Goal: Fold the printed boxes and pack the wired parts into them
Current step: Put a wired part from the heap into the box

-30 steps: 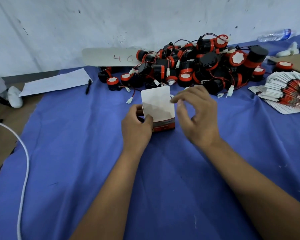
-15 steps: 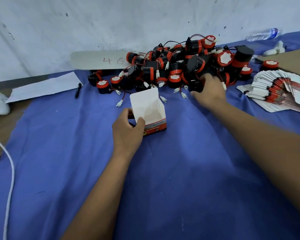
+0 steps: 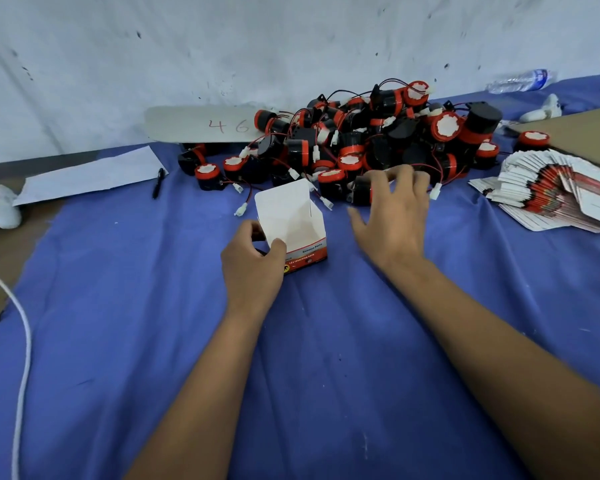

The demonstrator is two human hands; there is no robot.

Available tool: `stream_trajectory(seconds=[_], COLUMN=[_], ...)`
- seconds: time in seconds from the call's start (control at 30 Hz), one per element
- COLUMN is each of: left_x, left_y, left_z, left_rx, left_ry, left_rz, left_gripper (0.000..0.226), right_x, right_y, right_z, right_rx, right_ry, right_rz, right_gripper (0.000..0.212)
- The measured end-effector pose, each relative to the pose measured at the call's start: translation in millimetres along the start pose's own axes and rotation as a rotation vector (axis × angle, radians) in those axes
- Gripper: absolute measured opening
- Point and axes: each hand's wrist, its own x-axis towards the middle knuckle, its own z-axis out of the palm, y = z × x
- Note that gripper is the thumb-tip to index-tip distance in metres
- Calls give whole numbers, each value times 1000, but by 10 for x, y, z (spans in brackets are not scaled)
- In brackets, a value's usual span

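On box [image 3: 307, 252] front, held by left hand [image 3: 253, 263]: "Genuine Parts".

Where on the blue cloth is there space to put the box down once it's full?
Bare blue cloth lies left of the open box, below the pen and white paper, and in the near strip between the arms. It's crowded behind, at the parts pile, and right, by the flat boxes.

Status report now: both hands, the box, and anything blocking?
Left hand grips open box upright on the cloth. Right hand grips a black wired part at the pile's edge. Box mouth unobstructed.
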Motion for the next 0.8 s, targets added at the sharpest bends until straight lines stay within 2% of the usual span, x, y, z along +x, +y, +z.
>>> stream_trajectory(seconds=[0.07, 0.13, 0.23, 0.43, 0.53, 0.6, 0.67, 0.73, 0.8], left_x=[1, 1, 0, 24, 46, 57, 55, 46, 42], left_y=[4, 4, 22, -15, -36, -38, -32, -20, -12], left_z=[4, 5, -1, -64, -102, -120, -130, -128, -130], left_rx=[4, 13, 20, 106, 128, 126, 122, 119, 120], left_ry=[1, 4, 2, 131, 201, 229, 238, 229, 222], left_rz=[3, 2, -8, -65, -131, -159, -175, -183, -186], left_gripper=[9, 9, 9, 12, 12, 13, 13, 13, 14], right_x=[24, 97, 267, 259, 137, 29, -23, -50, -90], right_y=[94, 147, 141, -7, -30, -16, 3, -22, -96], right_z=[105, 189, 217, 73, -8, -26, 2, 40, 94], right_rx=[-29, 55, 109, 145, 318, 323, 231, 198, 238], right_ry=[-255, -440, -517, -442, -550, -439, -296, -375, -514], right_rz=[132, 161, 54, -77, -103, -131, -194, -276, -360], right_gripper=[91, 108, 97, 65, 42, 33, 48, 72, 84])
